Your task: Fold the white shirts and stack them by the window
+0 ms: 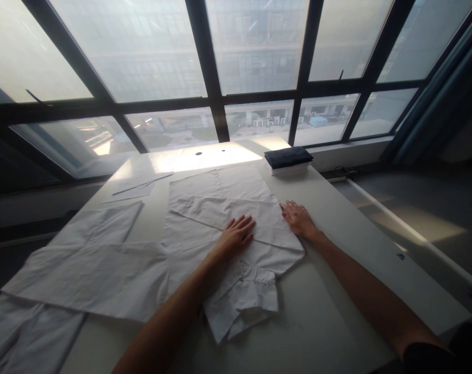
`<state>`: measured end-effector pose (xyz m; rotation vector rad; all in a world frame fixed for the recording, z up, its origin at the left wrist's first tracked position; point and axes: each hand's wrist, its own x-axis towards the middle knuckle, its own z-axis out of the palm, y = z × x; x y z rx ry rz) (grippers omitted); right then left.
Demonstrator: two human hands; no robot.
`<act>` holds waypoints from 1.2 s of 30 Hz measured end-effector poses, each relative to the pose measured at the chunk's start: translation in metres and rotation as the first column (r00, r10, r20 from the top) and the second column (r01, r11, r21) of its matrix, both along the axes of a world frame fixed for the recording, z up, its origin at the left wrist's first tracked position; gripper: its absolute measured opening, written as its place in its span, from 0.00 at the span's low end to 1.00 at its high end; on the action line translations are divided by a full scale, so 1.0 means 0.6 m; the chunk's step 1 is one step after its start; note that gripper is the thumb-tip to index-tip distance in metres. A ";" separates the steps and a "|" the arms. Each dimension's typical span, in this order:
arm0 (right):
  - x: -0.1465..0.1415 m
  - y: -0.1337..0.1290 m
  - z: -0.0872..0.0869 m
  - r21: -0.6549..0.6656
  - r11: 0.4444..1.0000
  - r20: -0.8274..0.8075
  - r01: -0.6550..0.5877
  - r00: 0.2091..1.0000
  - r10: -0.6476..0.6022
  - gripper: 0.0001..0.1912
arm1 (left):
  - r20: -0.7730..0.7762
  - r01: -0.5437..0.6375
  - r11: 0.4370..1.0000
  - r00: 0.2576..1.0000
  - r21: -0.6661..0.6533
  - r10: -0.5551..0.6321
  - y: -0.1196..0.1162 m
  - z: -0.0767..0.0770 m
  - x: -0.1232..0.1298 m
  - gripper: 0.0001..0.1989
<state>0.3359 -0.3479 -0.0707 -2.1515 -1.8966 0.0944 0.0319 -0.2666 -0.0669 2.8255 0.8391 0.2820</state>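
A white shirt (197, 234) lies spread over the middle of the table, one part folded across its body and a gathered, ruffled end towards me. My left hand (237, 236) rests flat on the shirt, fingers spread apart. At the shirt's right edge, my right hand (297, 218) lies palm down with its fingers stretched out, the fingertips touching the cloth edge. Neither hand grips anything. More white cloth (91, 275) is laid out to the left, touching the shirt and reaching over the table's left edge.
A folded dark garment (288, 157) tops a small stack with white folded cloth at the back right. Papers (134, 190) lie at the back left. The white table (361, 270) stands against large windows. A curtain (434, 98) hangs at the right.
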 end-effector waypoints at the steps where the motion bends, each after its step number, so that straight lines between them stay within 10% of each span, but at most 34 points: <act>1: 0.000 0.000 0.001 0.013 1.000 -0.005 0.006 1.000 -0.006 0.29 | 0.000 0.001 1.000 1.000 -0.002 -0.001 0.000 0.000 0.000 0.26; 8: -0.002 -0.002 0.012 0.025 0.977 -0.014 -0.209 0.978 0.210 0.27 | 0.006 0.002 1.000 1.000 -0.007 -0.002 -0.002 0.004 0.000 0.26; 22: 0.013 0.039 -0.005 0.103 0.990 -0.126 0.102 0.988 -0.089 0.24 | 0.011 0.007 1.000 1.000 -0.002 -0.007 -0.001 0.001 0.000 0.26; 36: 0.062 0.146 0.038 0.072 0.990 -0.395 -0.122 0.908 0.140 0.11 | -0.012 -0.002 1.000 1.000 -0.008 0.002 -0.011 0.013 0.001 0.25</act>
